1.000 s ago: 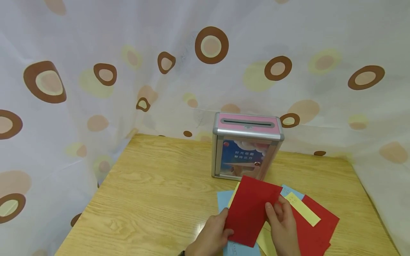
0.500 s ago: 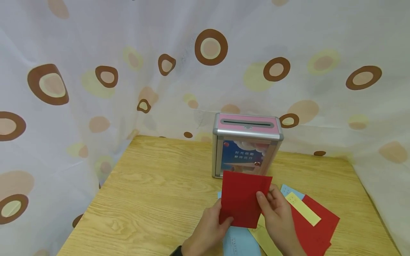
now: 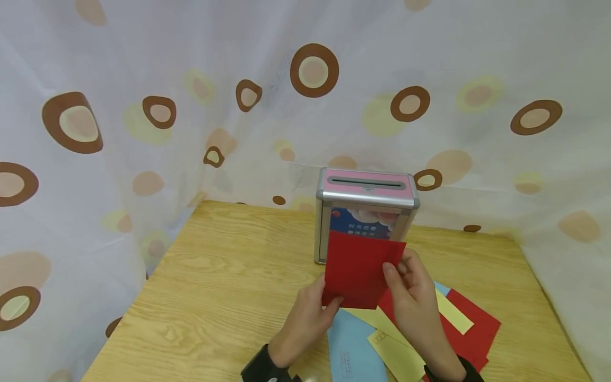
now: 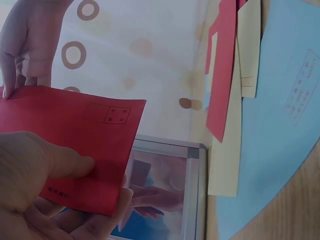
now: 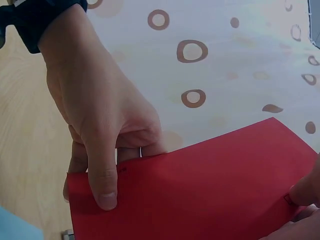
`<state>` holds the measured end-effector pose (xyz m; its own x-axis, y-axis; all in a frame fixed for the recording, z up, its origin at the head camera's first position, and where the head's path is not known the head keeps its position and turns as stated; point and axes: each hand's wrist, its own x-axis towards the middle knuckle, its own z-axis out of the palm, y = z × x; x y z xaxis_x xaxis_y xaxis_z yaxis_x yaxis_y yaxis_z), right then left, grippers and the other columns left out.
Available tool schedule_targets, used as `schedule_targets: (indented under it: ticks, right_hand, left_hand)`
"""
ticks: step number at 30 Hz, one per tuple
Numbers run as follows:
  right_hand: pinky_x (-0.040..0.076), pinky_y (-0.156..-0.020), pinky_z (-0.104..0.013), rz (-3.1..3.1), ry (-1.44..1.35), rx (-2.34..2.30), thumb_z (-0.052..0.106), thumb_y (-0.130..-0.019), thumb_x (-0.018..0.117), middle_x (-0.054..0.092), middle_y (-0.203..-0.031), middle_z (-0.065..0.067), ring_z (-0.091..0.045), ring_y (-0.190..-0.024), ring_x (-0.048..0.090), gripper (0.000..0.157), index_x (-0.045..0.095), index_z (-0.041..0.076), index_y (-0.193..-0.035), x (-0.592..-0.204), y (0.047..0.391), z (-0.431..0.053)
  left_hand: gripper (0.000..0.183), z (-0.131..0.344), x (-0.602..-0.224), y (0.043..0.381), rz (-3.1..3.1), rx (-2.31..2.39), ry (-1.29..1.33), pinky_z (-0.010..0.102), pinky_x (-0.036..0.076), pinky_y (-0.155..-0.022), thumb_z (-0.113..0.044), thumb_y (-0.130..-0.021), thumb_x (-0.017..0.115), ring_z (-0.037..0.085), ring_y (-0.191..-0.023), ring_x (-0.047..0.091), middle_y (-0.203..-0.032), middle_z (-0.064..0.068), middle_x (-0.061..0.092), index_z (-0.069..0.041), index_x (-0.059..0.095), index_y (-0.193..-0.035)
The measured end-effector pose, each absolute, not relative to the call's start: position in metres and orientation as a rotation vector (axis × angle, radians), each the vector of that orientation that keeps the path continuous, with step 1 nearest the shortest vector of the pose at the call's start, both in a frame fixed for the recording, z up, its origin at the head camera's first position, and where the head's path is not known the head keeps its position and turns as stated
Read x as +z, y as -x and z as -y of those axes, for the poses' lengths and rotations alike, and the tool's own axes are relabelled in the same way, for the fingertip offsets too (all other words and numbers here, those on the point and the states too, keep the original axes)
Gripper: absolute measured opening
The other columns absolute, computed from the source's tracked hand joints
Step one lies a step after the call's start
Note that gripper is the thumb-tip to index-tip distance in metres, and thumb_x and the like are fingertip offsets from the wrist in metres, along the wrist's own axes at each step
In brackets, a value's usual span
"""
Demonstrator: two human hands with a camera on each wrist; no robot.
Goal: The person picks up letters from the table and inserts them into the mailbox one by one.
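Both hands hold a red envelope [image 3: 360,270] up in front of the box in the head view. At its lower left, my left hand [image 3: 307,315] pinches it, thumb on the near face and fingers behind. My right hand [image 3: 417,302] pinches the right edge the same way, thumb in front. Printed stamp squares and small characters show on the red envelope [image 4: 95,135] in the left wrist view. Behind it stands a silver-framed letter box [image 3: 367,199] with a pink top and a slot; the envelope hides the lower part of its picture front.
Below the hands lie a blue envelope [image 3: 355,345], yellow envelopes [image 3: 396,353] and more red envelopes [image 3: 477,323], overlapping on the wooden table [image 3: 224,281]. A patterned curtain [image 3: 267,127] hangs along the back and sides.
Both hands have raised the red envelope toward the box and turned it from tilted to nearly upright. More of the blue and yellow envelopes beneath now shows.
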<state>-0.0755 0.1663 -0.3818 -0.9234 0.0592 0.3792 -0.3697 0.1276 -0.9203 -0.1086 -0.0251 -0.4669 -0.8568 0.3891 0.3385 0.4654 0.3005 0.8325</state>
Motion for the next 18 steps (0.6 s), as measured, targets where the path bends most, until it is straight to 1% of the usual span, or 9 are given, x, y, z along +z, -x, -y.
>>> schedule_targets:
  ticks: [8, 11, 14, 18]
  right_hand:
    - [0.060, -0.089, -0.023, 1.969, -0.503, 1.816, -0.010, -0.103, 0.046, 0.071, -0.118, -0.005, -0.016, -0.104, 0.071, 0.025, 0.049, -0.011, -0.128, -0.366, 0.086, -0.171]
    - [0.060, -0.090, -0.023, 1.981, -0.552, 1.762, -0.012, -0.102, 0.046, 0.070, -0.119, -0.002, -0.015, -0.105, 0.071, 0.026, 0.047, -0.013, -0.127, -0.358, 0.088, -0.173]
    - [0.059, -0.090, -0.021, 1.980, -0.581, 1.701, -0.015, -0.100, 0.046, 0.070, -0.121, 0.000, -0.013, -0.106, 0.070, 0.028, 0.046, -0.016, -0.128, -0.350, 0.090, -0.174]
    - [0.058, -0.092, -0.021, 1.899, -0.649, 1.712, -0.017, -0.099, 0.045, 0.069, -0.124, -0.004, -0.014, -0.109, 0.070, 0.028, 0.045, -0.018, -0.127, -0.340, 0.092, -0.176]
  left_hand:
    - [0.042, 0.025, -0.447, 0.121, 2.420, -1.533, 0.840, 0.021, 0.059, -0.087, -0.002, -0.095, 0.071, 0.018, -0.107, 0.074, -0.123, 0.008, 0.073, -0.008, 0.054, -0.133]
    - [0.042, 0.025, -0.441, 0.125, 2.394, -1.494, 0.868, 0.022, 0.060, -0.087, -0.002, -0.095, 0.072, 0.019, -0.106, 0.074, -0.123, 0.009, 0.073, -0.006, 0.054, -0.133]
    - [0.043, 0.024, -0.434, 0.129, 2.367, -1.457, 0.902, 0.024, 0.060, -0.088, -0.002, -0.095, 0.072, 0.018, -0.107, 0.074, -0.123, 0.009, 0.073, -0.005, 0.053, -0.133]
    - [0.044, 0.023, -0.423, 0.137, 2.322, -1.430, 0.969, 0.024, 0.060, -0.089, -0.001, -0.096, 0.070, 0.018, -0.106, 0.074, -0.124, 0.007, 0.072, -0.006, 0.051, -0.135]
